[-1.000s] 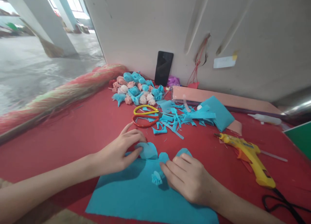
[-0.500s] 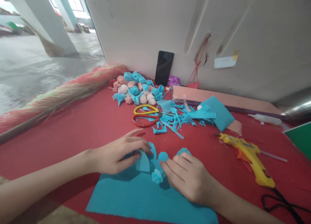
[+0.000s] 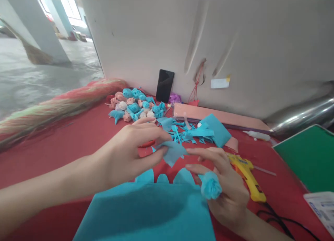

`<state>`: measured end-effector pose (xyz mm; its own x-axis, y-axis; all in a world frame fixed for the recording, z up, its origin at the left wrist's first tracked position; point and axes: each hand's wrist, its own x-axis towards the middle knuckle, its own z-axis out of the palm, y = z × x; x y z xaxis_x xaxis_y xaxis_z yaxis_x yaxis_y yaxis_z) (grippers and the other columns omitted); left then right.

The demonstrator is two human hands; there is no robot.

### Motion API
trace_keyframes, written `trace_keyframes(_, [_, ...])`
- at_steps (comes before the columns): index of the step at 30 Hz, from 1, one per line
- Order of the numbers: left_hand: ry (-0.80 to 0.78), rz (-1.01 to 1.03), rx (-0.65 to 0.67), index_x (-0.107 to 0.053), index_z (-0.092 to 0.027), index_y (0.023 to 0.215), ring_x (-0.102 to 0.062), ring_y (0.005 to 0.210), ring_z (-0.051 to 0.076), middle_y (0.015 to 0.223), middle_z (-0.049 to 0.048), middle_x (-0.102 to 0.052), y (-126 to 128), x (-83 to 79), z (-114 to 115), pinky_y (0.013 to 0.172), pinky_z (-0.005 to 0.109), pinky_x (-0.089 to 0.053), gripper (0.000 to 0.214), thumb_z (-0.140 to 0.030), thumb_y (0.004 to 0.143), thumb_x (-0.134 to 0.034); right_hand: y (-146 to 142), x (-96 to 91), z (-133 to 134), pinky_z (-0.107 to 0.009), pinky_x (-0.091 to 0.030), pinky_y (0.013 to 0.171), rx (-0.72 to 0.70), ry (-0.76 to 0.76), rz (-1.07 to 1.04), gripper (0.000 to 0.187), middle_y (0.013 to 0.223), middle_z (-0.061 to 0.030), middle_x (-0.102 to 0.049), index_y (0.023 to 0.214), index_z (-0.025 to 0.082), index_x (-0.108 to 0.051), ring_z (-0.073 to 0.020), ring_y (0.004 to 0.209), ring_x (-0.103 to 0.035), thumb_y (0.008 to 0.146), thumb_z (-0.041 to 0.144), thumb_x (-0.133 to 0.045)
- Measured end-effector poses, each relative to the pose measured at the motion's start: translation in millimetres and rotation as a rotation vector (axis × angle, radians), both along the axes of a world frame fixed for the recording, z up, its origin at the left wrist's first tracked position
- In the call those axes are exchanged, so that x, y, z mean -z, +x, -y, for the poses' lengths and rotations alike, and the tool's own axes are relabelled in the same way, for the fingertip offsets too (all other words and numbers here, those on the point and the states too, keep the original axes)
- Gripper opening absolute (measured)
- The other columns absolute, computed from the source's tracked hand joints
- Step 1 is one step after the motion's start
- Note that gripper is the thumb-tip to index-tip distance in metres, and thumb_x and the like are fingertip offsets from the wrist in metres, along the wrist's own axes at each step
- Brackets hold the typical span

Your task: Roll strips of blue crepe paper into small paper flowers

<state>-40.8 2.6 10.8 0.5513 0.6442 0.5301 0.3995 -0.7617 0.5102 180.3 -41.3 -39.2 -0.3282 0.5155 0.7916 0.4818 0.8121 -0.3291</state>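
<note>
My left hand [image 3: 127, 150] pinches a blue paper petal [image 3: 173, 154] between thumb and fingers, holding it up above the table. On the right, my right hand [image 3: 229, 188] has a small ruffled blue paper flower [image 3: 211, 186] tucked in its curled lower fingers. Its index fingertip is at the petal's right tip; I cannot tell whether it touches. Below both hands lies a large blue paper sheet [image 3: 146, 213], with several cut rounded petals [image 3: 183, 176] along its far edge. The scissors' red handle [image 3: 146, 144] shows only partly behind my left hand.
Finished paper flowers [image 3: 134, 108] are heaped at the back, near a leaning phone [image 3: 165, 85]. Blue scraps [image 3: 193, 132] spread in front of a pink strip [image 3: 219, 117]. A yellow glue gun [image 3: 247, 180] with a black cord and a green board [image 3: 310, 157] are on the right.
Both hands have risen off the sheet. My left hand now lifts a single petal, and the small flower has gone from the sheet into my right hand. The view has shifted to the right.
</note>
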Motion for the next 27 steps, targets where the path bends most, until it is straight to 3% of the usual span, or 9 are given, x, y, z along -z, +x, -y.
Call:
trace_keyframes(3, [-0.007,-0.007,0.074,-0.068,-0.021,0.075,-0.057,0.062,0.014,0.066,-0.0047,-0.066,17,-20.0,0,0.080,0.030,-0.044,0.021,-0.016,0.086,-0.051,0,-8.9,1,-0.036,-0.047,0.079,0.037,-0.015,-0.013,0.032,0.120,-0.0077,-0.063,0.098,0.020,-0.066,-0.0208,0.096,-0.053,0.081,0.000,-0.047])
trace_keyframes(5, [-0.038,0.038,0.105,-0.069,-0.021,0.078,-0.058,0.066,0.013,0.068,-0.0051,-0.066,27,-24.6,2,0.081,0.028,-0.044,0.020,-0.011,0.085,-0.052,-1,-13.2,2,-0.034,-0.047,0.075,0.030,-0.018,-0.049,0.032,0.108,-0.0067,-0.067,0.090,0.019,-0.065,-0.0196,0.090,-0.053,0.078,-0.004,-0.046])
trace_keyframes(7, [-0.081,0.117,0.110,-0.069,-0.019,0.084,-0.059,0.070,0.012,0.072,-0.0046,-0.067,34,-23.3,2,0.078,0.024,-0.045,0.016,-0.009,0.083,-0.057,-1,-16.0,2,-0.033,-0.045,0.071,0.012,-0.002,-0.087,0.033,0.094,-0.0052,-0.068,0.084,0.019,-0.064,-0.0182,0.082,-0.052,0.074,-0.008,-0.045])
trace_keyframes(10, [-0.146,0.224,0.164,-0.070,-0.018,0.084,-0.059,0.075,0.011,0.075,-0.0040,-0.068,41,-15.0,1,0.072,0.019,-0.047,0.007,-0.012,0.082,-0.067,-1,-17.9,3,-0.033,-0.044,0.070,0.021,0.030,-0.118,0.035,0.090,-0.0048,-0.066,0.086,0.019,-0.064,-0.0182,0.081,-0.051,0.073,-0.009,-0.045])
trace_keyframes(13, [-0.191,0.315,0.209,-0.074,-0.020,0.083,-0.061,0.078,0.010,0.080,-0.0031,-0.070,44,-5.4,0,0.070,0.017,-0.049,0.016,-0.007,0.083,-0.064,0,-18.0,4,-0.033,-0.045,0.071,0.026,0.038,-0.126,0.034,0.089,-0.0043,-0.065,0.087,0.019,-0.063,-0.0178,0.082,-0.051,0.075,-0.007,-0.045])
trace_keyframes(16, [-0.261,0.375,0.200,-0.077,-0.023,0.088,-0.062,0.078,0.009,0.080,-0.0040,-0.071,44,-0.3,0,0.072,0.015,-0.050,0.028,-0.001,0.081,-0.061,-2,-16.9,2,-0.033,-0.045,0.073,0.028,0.020,-0.141,0.030,0.090,-0.0038,-0.064,0.080,0.019,-0.062,-0.0170,0.083,-0.051,0.077,-0.006,-0.045])
trace_keyframes(20, [-0.347,0.432,0.147,-0.077,-0.025,0.077,-0.059,0.073,0.009,0.069,-0.0070,-0.070,45,-0.8,-1,0.073,0.015,-0.049,0.021,-0.006,0.079,-0.067,-4,-14.3,0,-0.031,-0.046,0.077,0.065,-0.034,-0.139,0.030,0.098,-0.0039,-0.058,0.080,0.020,-0.062,-0.0156,0.088,-0.052,0.081,-0.004,-0.044])
trace_keyframes(24, [-0.374,0.413,0.016,-0.074,-0.022,0.067,-0.054,0.063,0.009,0.065,-0.0053,-0.065,45,0.4,-11,0.061,0.019,-0.045,0.016,-0.015,0.080,-0.066,-5,-12.2,0,-0.029,-0.043,0.069,0.114,-0.043,-0.172,0.028,0.081,-0.0011,-0.046,0.084,0.021,-0.063,-0.0149,0.081,-0.048,0.085,-0.002,-0.045])
trace_keyframes(27, [-0.339,0.405,-0.028,-0.075,-0.022,0.071,-0.055,0.067,0.011,0.068,-0.0033,-0.065,45,2.7,-16,0.066,0.022,-0.046,0.013,-0.017,0.079,-0.066,-6,-11.6,2,-0.028,-0.039,0.062,0.108,-0.065,-0.172,0.028,0.075,0.0013,-0.043,0.088,0.020,-0.061,-0.0133,0.072,-0.044,0.086,-0.003,-0.045])
